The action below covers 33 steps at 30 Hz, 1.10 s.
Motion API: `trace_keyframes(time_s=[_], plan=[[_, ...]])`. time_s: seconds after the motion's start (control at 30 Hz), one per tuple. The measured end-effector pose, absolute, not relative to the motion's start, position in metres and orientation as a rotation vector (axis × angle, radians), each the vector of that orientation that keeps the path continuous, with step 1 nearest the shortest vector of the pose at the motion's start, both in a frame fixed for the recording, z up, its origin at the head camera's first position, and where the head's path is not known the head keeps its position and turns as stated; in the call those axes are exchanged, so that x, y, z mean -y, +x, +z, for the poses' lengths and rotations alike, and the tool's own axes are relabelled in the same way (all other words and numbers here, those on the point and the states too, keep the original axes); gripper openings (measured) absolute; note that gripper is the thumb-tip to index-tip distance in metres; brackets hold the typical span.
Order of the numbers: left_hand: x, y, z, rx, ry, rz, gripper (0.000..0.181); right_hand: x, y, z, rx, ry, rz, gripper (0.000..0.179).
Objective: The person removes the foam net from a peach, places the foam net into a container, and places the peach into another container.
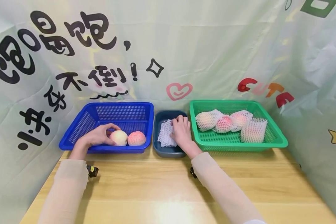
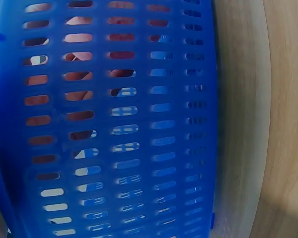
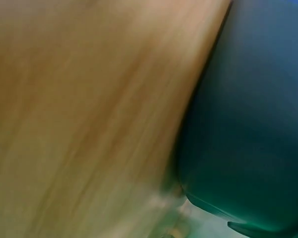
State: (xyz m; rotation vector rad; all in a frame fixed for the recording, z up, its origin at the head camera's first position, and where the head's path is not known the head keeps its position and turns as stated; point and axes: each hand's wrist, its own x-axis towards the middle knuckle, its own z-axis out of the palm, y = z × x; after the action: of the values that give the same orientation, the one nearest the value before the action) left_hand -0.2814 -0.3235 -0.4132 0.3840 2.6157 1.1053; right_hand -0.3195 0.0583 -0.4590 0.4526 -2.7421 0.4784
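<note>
In the head view my left hand (image 1: 99, 135) reaches into the blue basket (image 1: 106, 150), its thumb and fingers curled round a pale peach (image 1: 119, 137). A pinker peach (image 1: 136, 138) lies just right of it. My right hand (image 1: 182, 130) is down in the dark blue-grey tub (image 1: 168, 153), bent fingers over the white foam fruit nets (image 1: 165, 135). Thumb and forefinger sit at the nets' right edge; I cannot tell whether they pinch one. The left wrist view shows mostly the basket's slotted wall (image 2: 139, 158); the blurred right wrist view shows the tub's outside (image 3: 248, 124).
A green basket (image 1: 232, 145) stands right of the tub, holding several peaches in foam nets (image 1: 224, 123). All three containers line up at the back of the wooden table (image 1: 145, 186), before a printed cloth (image 1: 212, 56). Wood extends in front of them.
</note>
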Motion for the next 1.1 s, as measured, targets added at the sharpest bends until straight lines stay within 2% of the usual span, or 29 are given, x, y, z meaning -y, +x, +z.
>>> trace_keyframes(time_s=[0.07, 0.13, 0.33, 0.4, 1.1], plan=[[0.324, -0.283, -0.415, -2.612, 0.395, 1.064, 0.063, -0.059, -0.318, -0.460, 2.759, 0.501, 0.432, 0.023], [0.324, -0.285, -0.417, -2.612, 0.415, 1.022, 0.060, -0.059, -0.316, -0.460, 2.799, 0.564, 0.403, 0.016], [0.326, -0.288, -0.418, -2.608, 0.420, 0.969, 0.058, -0.060, -0.316, -0.459, 2.918, 0.749, 0.473, 0.037], [0.325, -0.288, -0.418, -2.607, 0.411, 0.967, 0.059, -0.060, -0.316, -0.459, 2.924, 0.787, 0.508, 0.039], [0.323, -0.288, -0.421, -2.600, 0.418, 0.973, 0.072, -0.062, -0.309, -0.447, 2.706, 0.667, 0.791, 0.028]])
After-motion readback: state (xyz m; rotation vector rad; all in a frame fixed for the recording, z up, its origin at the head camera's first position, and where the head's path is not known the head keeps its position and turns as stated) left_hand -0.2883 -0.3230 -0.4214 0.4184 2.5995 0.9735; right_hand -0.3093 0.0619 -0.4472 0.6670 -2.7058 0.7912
